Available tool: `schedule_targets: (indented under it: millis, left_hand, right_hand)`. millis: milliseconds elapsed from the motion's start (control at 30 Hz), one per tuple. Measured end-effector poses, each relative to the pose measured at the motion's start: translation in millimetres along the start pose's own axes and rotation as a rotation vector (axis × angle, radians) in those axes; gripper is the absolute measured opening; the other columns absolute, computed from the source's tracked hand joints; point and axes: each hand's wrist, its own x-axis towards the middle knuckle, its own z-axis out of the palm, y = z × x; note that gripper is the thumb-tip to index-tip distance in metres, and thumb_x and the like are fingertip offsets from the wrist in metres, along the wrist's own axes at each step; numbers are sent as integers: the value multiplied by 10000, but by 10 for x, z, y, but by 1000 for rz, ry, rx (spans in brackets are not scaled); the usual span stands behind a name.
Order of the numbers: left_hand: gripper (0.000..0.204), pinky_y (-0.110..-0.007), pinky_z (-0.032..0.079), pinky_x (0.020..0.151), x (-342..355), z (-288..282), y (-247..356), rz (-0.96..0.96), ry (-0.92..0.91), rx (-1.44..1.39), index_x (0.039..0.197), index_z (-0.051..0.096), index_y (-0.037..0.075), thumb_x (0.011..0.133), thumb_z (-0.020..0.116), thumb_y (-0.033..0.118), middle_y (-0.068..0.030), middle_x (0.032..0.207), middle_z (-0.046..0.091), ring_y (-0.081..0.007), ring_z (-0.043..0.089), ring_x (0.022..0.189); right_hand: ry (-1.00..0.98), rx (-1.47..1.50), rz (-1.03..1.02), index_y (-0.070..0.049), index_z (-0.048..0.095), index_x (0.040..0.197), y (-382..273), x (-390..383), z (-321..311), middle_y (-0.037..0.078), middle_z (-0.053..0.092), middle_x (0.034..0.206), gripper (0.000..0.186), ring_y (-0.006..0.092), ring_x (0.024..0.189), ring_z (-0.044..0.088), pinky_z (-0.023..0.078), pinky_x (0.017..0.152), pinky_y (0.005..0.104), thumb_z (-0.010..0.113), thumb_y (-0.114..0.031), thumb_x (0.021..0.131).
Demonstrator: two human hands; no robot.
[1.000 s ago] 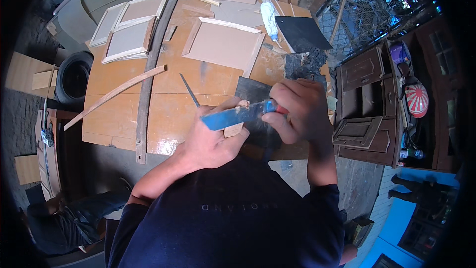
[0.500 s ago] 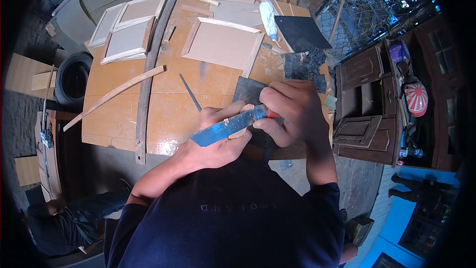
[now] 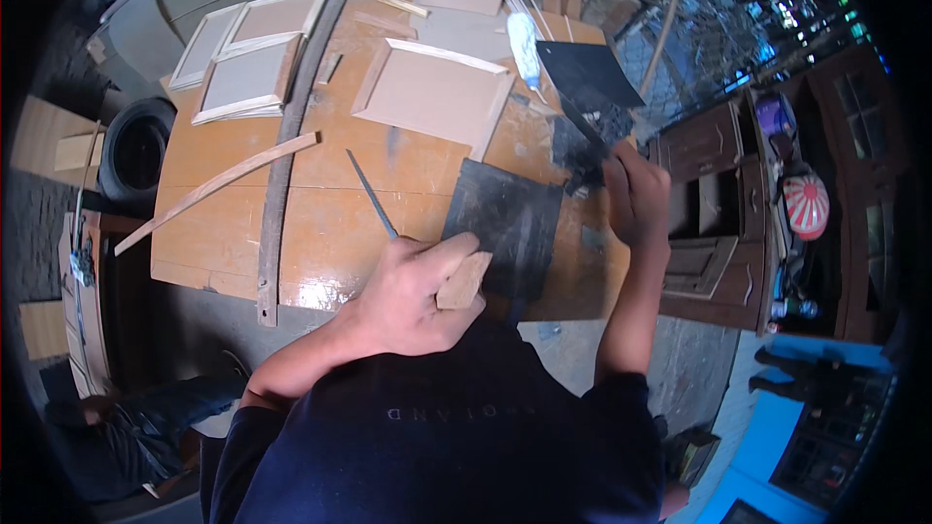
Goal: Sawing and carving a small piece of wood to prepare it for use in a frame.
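Observation:
My left hand (image 3: 417, 293) is closed around a light wooden piece (image 3: 463, 281), its cut end facing up out of the fist. A narrow, dark, tapered blade (image 3: 371, 192) juts from the fist's far side; my fingers hide whether it joins the wood. Farther right, my right hand (image 3: 641, 192) is raised, closed on the handle of a flat-bladed tool (image 3: 582, 123). Its blade looks dark and points up and left, away from the wood. Between the hands, a dark flat board (image 3: 505, 223) lies on the table's near edge.
The orange-brown table (image 3: 218, 233) bears a long dark bar (image 3: 279, 213), a curved wood strip (image 3: 218, 189) and wood-framed panels (image 3: 432, 92). A white bottle (image 3: 523, 47) and black sheet (image 3: 592, 73) lie at the far right. A brown cabinet (image 3: 709, 146) stands right; another person sits lower left.
My right hand has lifted the flat-bladed tool off the wood and moved it right and away. My left hand has stayed nearly in place. The dark board is more exposed.

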Motion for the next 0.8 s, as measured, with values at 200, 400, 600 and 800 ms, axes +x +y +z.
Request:
schedule_targets:
  millis: [200,400,600,800]
  left_hand:
    - [222,-334,368,500,-56,-53,-276,-229,-91,-225,755,428,39,822,634,-11,-47,591,410,-186,430,503]
    - [454,-224,261,527,-57,-79,-320,-376,-77,-1039,740,376,107,1022,429,459,24,668,328,-76,288,592]
    - [490,-224,271,476,-17,-121,-414,-407,-98,-1225,682,381,102,1014,344,460,7,594,361,-82,311,514]
    - [530,-268,288,446,-5,-168,-436,-380,-89,-1341,590,348,119,1000,290,451,-23,499,349,-120,302,431]
  right_hand:
    - [-9,-36,326,-21,528,834,148,-537,208,219,531,652,259,451,645,553,409,560,451,496,-220,996]
    - [-19,-89,609,-22,595,924,451,-1297,573,260,582,730,275,477,740,584,430,619,492,493,-264,1006]
    - [-5,-15,850,11,633,1019,558,-1674,713,295,625,890,382,485,901,601,459,758,482,473,-336,1021]
    - [54,-111,911,21,610,957,869,-1976,960,304,628,872,447,503,886,595,453,758,525,486,-407,1004]
